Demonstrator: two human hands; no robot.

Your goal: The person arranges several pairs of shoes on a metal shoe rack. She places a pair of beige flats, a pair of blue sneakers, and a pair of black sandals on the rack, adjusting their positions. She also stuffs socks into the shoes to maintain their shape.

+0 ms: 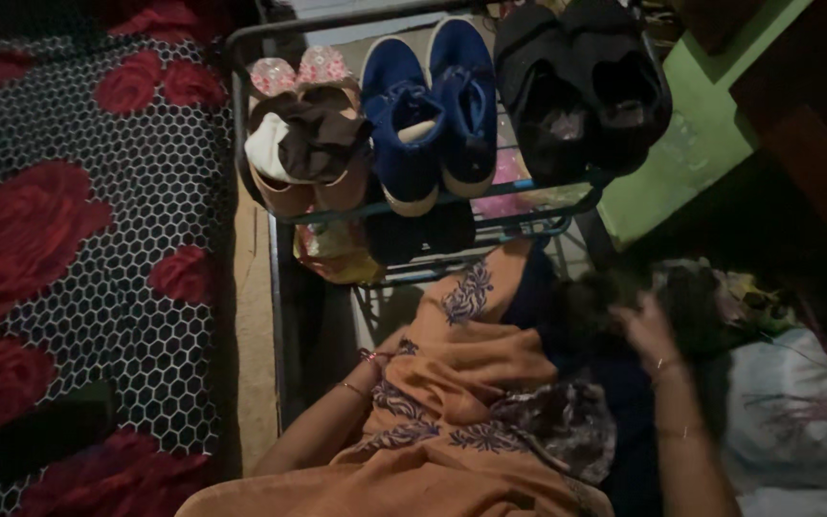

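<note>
My left hand (383,350), bangles on its wrist, rests against the orange embroidered cloth (476,354) over my lap, and its fingers are partly hidden by the fabric. Blurred in the dim light, my right hand (647,331) reaches to the right into a dark heap of things (696,304) on the floor. I cannot tell whether it grips anything. A dark patterned cloth (567,426) lies on my lap between the two arms.
A metal shoe rack (241,115) stands ahead holding tan shoes (303,187) stuffed with socks, blue sneakers (433,105) and black sandals (576,86). A rose-patterned bed cover (78,239) fills the left. A green wall (701,144) and a white bag (796,412) are on the right.
</note>
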